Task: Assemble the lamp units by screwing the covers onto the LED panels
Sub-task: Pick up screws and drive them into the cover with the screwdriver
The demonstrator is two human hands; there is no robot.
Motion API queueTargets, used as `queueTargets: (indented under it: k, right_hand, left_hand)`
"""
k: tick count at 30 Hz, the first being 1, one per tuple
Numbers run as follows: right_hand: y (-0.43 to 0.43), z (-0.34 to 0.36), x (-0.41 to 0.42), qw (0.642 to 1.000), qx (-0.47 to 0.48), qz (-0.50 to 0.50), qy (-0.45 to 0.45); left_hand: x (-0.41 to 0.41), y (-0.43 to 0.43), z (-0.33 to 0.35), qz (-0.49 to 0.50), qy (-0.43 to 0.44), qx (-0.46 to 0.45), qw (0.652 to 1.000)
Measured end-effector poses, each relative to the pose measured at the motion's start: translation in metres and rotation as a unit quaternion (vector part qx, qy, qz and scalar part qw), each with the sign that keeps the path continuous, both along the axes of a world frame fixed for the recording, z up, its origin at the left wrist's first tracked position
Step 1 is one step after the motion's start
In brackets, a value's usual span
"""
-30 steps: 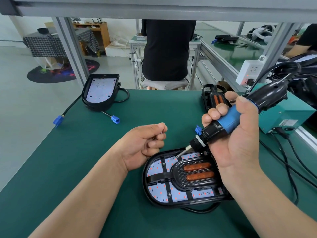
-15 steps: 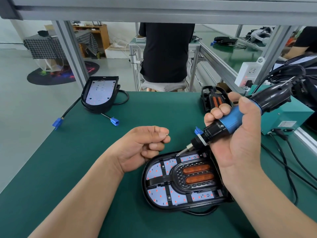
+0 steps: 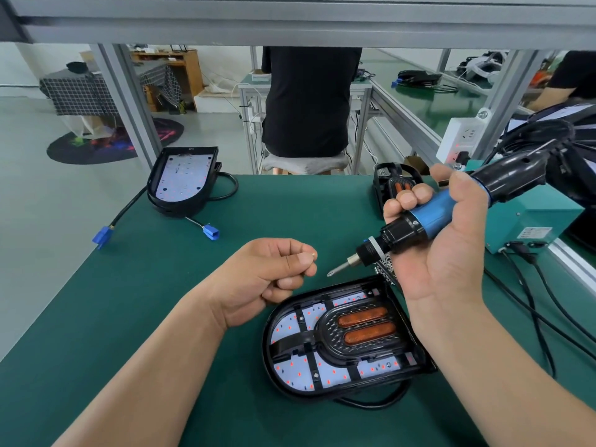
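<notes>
— Green worktop (image 3: 135, 317), grey metal frame overhead. What has the left hand (image 3: 267, 279) got?

— Its grip is pressed together: thumb and forefinger pinch a small screw (image 3: 313, 254), the other fingers curled beneath.

— And the right hand (image 3: 445, 253)?

— Its grip is wrapped round the blue barrel of an electric screwdriver (image 3: 429, 217). The tool is tilted, and its bit (image 3: 337, 269) points down-left towards the screw, near it but apart.

— Where is the lamp unit (image 3: 345, 375)?

— Flat on the worktop, just nearer than the hands and partly under the right wrist. Its black cover (image 3: 325, 333), with two amber lenses, sits on the LED panel (image 3: 290, 327), whose white board with red dots shows through the openings.

— Further out?

— A second LED panel (image 3: 183, 179) leans tilted at the far left, with a cable ending in blue connectors (image 3: 211, 233). A spare cover (image 3: 396, 183) stands at the far edge behind the right hand, and a teal box (image 3: 529, 217) with black cables is at the right. Beyond the worktop a person in black (image 3: 309, 101) sits facing away.
</notes>
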State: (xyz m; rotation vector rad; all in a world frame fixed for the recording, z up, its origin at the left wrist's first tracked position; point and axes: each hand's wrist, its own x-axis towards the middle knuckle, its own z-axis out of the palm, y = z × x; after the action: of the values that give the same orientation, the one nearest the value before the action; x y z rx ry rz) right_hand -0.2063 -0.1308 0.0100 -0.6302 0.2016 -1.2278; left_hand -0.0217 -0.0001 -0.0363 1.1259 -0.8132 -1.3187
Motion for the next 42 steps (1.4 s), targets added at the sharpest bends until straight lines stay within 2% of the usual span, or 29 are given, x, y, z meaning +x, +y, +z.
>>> queueTargets:
  k: [12, 25, 35, 42]
  right_hand:
    - [-0.008, 0.002, 0.004, 1.0, 0.016, -0.016, -0.007]
    - [-0.009, -0.005, 0.006, 1.0, -0.009, -0.005, 0.008]
    - [-0.003, -0.002, 0.006, 0.996, -0.08, -0.004, 0.037]
    - [-0.002, -0.004, 0.005, 0.997, -0.025, -0.037, 0.055]
  left_hand:
    - [-0.005, -0.001, 0.0, -0.018, -0.132, -0.009, 0.991]
    - [-0.01, 0.002, 0.006, -0.013, -0.156, 0.009, 0.988]
    - [-0.009, 0.001, 0.004, 0.002, -0.161, 0.015, 0.987]
    - [-0.013, -0.003, 0.001, 0.025, -0.159, 0.004, 0.987]
